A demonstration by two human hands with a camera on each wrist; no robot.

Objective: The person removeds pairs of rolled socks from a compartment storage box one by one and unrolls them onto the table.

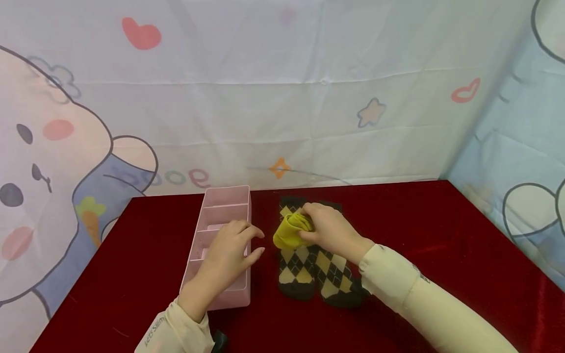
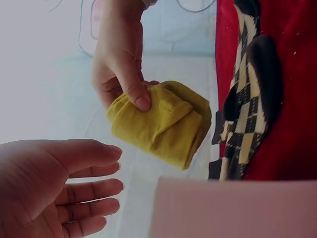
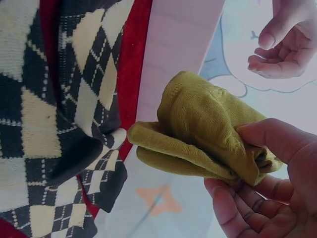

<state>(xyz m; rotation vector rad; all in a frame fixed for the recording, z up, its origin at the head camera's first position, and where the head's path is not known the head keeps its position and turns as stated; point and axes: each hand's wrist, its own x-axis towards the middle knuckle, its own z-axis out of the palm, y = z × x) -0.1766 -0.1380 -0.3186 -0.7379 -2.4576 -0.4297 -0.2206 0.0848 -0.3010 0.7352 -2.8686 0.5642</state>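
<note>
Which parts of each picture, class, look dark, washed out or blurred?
Head view: the red cloth looks dark, the backdrop paler; left wrist view: brightness washes out the backdrop at left, and the pink box looks blurred; right wrist view: the backdrop looks pale, while the yellow folded fabric shows fine texture.

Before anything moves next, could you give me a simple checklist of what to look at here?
1. Yellow bundle gripped: ok, the right hand pinches it between thumb and fingers.
2. Bundle lifted: ok, the left wrist view shows it raised off the red tabletop.
3. Left hand free: ok, it holds nothing.
4. Bundle over the pink box: not ok, it is to the box's right.
5. Argyle socks folded up: not ok, they lie stretched out.
6. All box compartments empty: cannot tell, the left hand hides part.
</note>
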